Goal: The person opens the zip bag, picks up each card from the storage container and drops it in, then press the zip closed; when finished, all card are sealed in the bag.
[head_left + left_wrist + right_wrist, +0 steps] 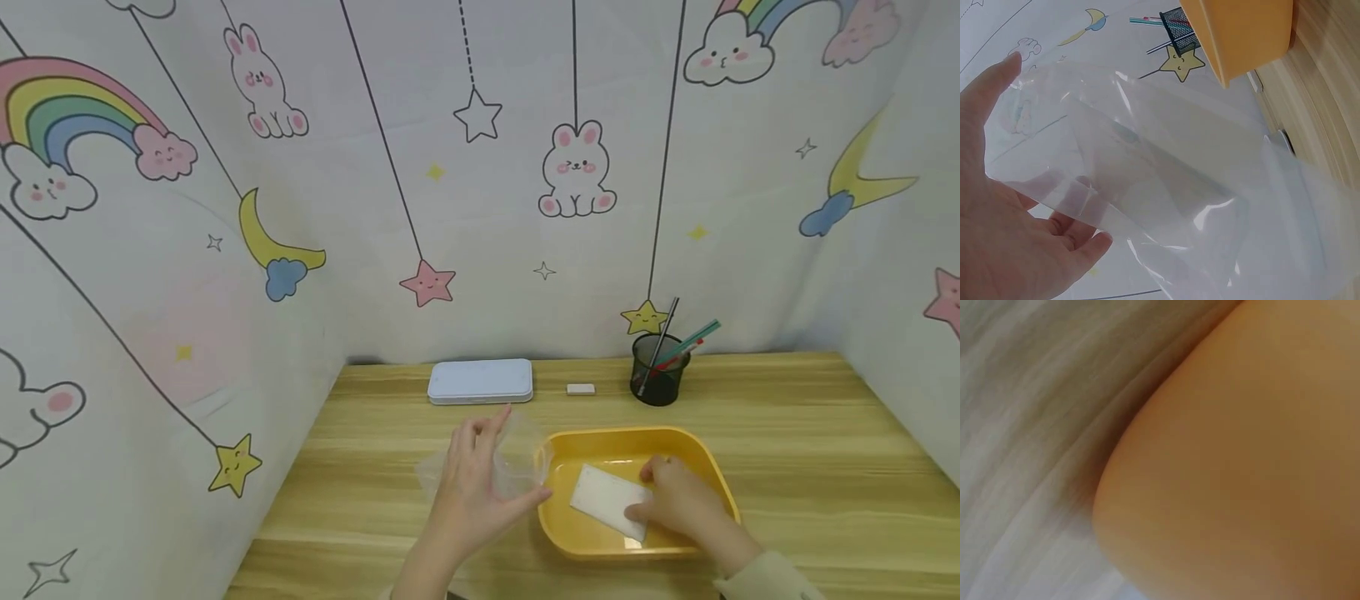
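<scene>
A clear plastic bag (521, 450) hangs at my left hand (468, 479), whose fingers and thumb are bent wide around its mouth. Seen from the left wrist, the thin bag (1154, 169) spreads away from the hand (1016, 244), with fingertips showing through its edge. My right hand (678, 496) reaches into a yellow tray (637, 434) and grips the right end of a flat white rectangular piece (603, 496), thumb on its face. The piece lies slanted in the tray. The right wrist view is filled by the tray's outer wall (1222, 475); the hand is hidden there.
A pale pencil case (480, 381) lies at the back of the wooden table (360, 467). Right of it are a small white block (581, 389) and a black mesh pen cup (655, 379) with several pens. A patterned curtain (495, 208) stands behind and at both sides.
</scene>
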### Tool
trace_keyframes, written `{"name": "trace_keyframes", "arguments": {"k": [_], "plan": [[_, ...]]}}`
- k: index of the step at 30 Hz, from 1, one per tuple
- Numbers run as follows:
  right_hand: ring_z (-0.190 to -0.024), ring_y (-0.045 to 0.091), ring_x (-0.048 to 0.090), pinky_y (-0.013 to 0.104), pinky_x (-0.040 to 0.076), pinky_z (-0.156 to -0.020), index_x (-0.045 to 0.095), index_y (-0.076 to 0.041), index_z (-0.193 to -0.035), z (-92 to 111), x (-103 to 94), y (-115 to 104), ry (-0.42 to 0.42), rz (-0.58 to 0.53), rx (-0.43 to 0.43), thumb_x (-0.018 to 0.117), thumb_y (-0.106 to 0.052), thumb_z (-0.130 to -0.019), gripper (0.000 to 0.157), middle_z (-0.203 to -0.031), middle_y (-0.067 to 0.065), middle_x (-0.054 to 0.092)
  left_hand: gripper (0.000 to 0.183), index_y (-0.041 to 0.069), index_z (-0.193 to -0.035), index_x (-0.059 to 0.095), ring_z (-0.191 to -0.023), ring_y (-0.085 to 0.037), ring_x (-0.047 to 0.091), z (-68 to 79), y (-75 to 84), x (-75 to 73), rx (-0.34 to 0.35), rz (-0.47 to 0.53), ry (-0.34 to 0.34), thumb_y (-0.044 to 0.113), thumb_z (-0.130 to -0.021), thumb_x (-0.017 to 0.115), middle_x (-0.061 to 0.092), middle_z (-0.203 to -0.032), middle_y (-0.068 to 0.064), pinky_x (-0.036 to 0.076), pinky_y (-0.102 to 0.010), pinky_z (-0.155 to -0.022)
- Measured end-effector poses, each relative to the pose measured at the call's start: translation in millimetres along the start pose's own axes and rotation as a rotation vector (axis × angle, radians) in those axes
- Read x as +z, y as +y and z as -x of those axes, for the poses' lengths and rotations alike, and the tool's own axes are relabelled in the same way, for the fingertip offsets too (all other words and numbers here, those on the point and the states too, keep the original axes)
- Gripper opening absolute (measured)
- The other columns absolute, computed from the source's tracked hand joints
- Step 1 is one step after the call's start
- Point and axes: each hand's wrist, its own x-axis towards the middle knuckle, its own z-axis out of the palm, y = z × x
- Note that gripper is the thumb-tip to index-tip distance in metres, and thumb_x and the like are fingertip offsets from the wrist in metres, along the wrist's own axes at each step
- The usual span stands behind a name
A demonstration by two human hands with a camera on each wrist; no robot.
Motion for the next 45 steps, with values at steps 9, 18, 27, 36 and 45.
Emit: {"name": "trace_keyframes", "arguments": {"k": [9,18,27,36,45], "plan": [[-0.076,0.022,0.051,0.042,0.044,-0.066,0.063,-0.009,-0.09,0,-0.9,-1,-0.036,-0.011,0.012,0.086,-0.04,-0.064,0.047,-0.087,0.007,0.049,0.101,0.023,-0.149,0.035,-0.108,-0.015,0.041,0.4,-1.4,-0.5,0.008,-0.013,0.002,0.058,-0.066,0.081,0.043,-0.118,0.0,0.041,-0.041,-0.09],[-0.07,0.018,0.048,0.036,0.043,-0.065,0.058,-0.008,-0.085,-2,-2.0,-1,-0.017,-0.07,-0.004,0.088,-0.033,-0.062,0.046,-0.078,0.002,0.051,0.102,0.021,-0.149,0.035,-0.108,-0.015,0.04,1.2,-2.5,-0.6,0.017,-0.017,0.007,0.062,-0.066,0.078,0.042,-0.117,0.0,0.04,-0.041,-0.091],[-0.068,0.017,0.047,0.034,0.04,-0.064,0.06,-0.009,-0.085,-7,-3.7,4,-0.003,-0.15,-0.032,0.086,-0.026,-0.066,0.036,-0.074,0.0,0.052,0.102,0.022,-0.15,0.033,-0.107,-0.015,0.04,1.4,-2.0,-0.4,0.015,-0.031,-0.002,0.062,-0.067,0.078,0.042,-0.118,-0.001,0.04,-0.042,-0.09],[-0.063,0.016,0.044,0.032,0.037,-0.059,0.065,-0.009,-0.089,-4,-11.3,3,0.052,-0.108,-0.062,0.082,-0.023,-0.074,0.027,-0.068,-0.001,0.048,0.102,0.021,-0.149,0.034,-0.108,-0.015,0.04,1.7,-1.9,-0.3,0.017,-0.037,0.001,0.062,-0.066,0.078,0.042,-0.117,0.0,0.04,-0.041,-0.091],[-0.059,0.015,0.041,0.032,0.033,-0.056,0.06,-0.015,-0.07,-3,-12.9,1,0.096,-0.078,-0.088,0.079,-0.025,-0.077,0.023,-0.062,-0.004,0.045,0.103,0.021,-0.149,0.035,-0.107,-0.017,0.041,1.9,-0.6,1.2,0.025,-0.029,0.007,0.054,-0.064,0.083,0.042,-0.116,-0.001,0.04,-0.043,-0.09]]}}
